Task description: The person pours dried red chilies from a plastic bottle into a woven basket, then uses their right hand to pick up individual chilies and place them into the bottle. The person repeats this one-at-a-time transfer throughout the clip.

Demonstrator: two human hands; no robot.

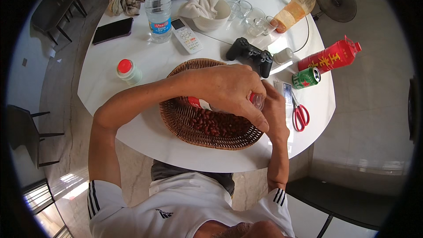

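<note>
My left hand (231,86) reaches across from the left and is closed around a clear plastic bottle with a red-and-white label (199,102), held on its side over an oval brown wicker basket (175,122). A red part and a clear rounded end of the bottle show by its thumb. Close against that end is my right hand (277,114); its fingers are mostly hidden, so its grip cannot be told. Small dark red dried fruits or beans (214,125) lie in the basket.
Left of the basket stands a red-capped jar (129,72). Beyond it are a water bottle (158,13), a remote control (186,36) and a black game controller (250,54). Red-handled scissors (300,117) and a green can (306,78) lie right, near a red bottle (330,56).
</note>
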